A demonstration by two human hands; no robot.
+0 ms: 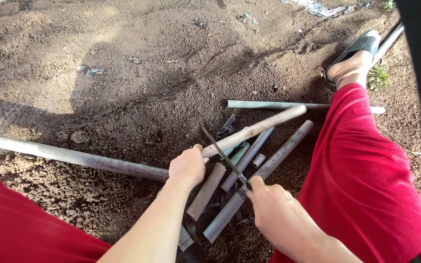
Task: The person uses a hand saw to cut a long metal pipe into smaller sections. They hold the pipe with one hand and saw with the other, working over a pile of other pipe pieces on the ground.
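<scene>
My left hand point(187, 165) grips a pale stick point(259, 127) that slants up to the right above the ground. My right hand point(268, 204) holds the handle of a thin dark blade point(222, 155), whose edge lies across the stick just beside my left thumb. Below both hands lie several cut grey stick lengths point(269, 165) side by side on the soil.
A long grey pole point(69, 156) runs in from the left along the ground. Another thin stick point(274, 104) lies flat behind the pile. My red-clothed legs point(366, 180) frame the spot, with a sandalled foot point(356, 58) at upper right. Loose brown soil lies all around.
</scene>
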